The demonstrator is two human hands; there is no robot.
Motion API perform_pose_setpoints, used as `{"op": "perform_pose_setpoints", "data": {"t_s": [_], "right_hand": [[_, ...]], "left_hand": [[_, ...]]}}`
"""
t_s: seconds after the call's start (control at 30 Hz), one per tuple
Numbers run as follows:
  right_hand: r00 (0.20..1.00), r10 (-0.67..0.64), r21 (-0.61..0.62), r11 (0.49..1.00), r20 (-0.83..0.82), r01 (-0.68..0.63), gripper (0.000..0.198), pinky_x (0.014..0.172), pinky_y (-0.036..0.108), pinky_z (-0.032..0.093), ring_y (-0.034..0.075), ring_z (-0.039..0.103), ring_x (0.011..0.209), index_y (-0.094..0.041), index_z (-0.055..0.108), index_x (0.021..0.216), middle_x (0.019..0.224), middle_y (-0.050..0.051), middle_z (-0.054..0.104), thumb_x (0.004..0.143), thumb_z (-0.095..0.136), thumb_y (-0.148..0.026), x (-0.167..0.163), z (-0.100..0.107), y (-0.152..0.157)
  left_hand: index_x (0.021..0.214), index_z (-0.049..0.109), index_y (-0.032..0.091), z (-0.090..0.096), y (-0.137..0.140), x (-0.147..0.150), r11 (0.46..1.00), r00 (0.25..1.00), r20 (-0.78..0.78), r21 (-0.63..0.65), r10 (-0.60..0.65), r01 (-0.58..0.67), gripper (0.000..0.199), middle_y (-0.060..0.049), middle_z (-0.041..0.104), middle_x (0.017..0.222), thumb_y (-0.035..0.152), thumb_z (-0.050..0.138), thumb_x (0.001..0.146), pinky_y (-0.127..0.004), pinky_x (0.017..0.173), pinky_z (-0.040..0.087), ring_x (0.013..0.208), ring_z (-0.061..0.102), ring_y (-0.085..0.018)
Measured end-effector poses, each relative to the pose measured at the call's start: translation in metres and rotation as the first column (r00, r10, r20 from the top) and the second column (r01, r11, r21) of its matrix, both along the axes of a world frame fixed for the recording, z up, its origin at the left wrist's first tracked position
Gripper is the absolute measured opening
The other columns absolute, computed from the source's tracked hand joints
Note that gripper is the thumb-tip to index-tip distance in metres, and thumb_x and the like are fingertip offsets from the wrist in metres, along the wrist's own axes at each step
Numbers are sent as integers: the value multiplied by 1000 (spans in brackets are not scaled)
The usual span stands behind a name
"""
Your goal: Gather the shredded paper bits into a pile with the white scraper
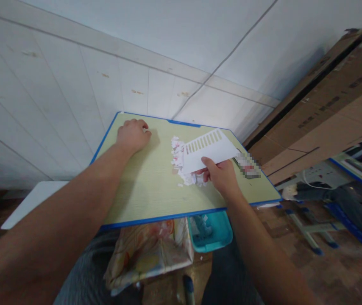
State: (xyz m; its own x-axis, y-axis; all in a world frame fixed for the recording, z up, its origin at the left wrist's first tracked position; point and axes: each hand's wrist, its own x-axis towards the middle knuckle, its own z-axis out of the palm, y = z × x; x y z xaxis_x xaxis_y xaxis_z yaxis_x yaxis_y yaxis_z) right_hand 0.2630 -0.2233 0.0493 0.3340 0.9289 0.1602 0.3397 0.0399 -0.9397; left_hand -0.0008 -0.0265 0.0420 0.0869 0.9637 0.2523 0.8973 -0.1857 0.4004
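Observation:
My right hand (217,173) grips the lower edge of a white card (203,156), thumb on top and fingers underneath. A row of several narrow greenish-tan slots or strips runs along the card's far side. Beneath the card and to its left lies a pile of small torn-looking white paper scraps (177,159), some with reddish marks. My left hand (133,136) rests on the desk's far left part with its fingers curled together. A tiny pale bit shows by its fingertips, too small to name.
The yellowish desk top (143,186) has a blue edge and stands against a white wall. A pixelated flat object (247,165) lies at its right. Below are a turquoise bin (214,245) and a patterned bag (158,258). Large cardboard boxes (324,101) lean at right; another person's leg (324,192) shows.

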Motion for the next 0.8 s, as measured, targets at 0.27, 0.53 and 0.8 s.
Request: {"op": "perform_pose_setpoints", "data": {"t_s": [0.27,0.53,0.8], "right_hand": [[989,-117,153,980,-89,130,42,50,33,58,22,72,50,-20,80,78,69,11,83,90,94,-58,35,-13,-52],[998,-52,197,979,26,46,43,60,33,62,22,74,57,-23,82,74,67,7,81,104,86,-53,42,-26,-69],[1000,23,160,987,7,-24,47,62,36,64,22,72,56,-25,79,75,67,5,80,104,89,-60,46,-33,-69]], "left_hand": [[144,87,22,-3,4,-3,1000,999,-35,-7,11,-11,47,-21,79,155,31,69,101,-62,133,55,156,66,-47],[140,88,22,-7,9,-7,1000,998,-56,-13,-23,22,44,-21,79,154,34,72,101,-63,134,54,156,65,-47],[137,89,22,-6,9,-10,1000,999,-46,-24,-19,18,40,-20,80,154,33,75,101,-63,133,55,156,66,-47]]}}
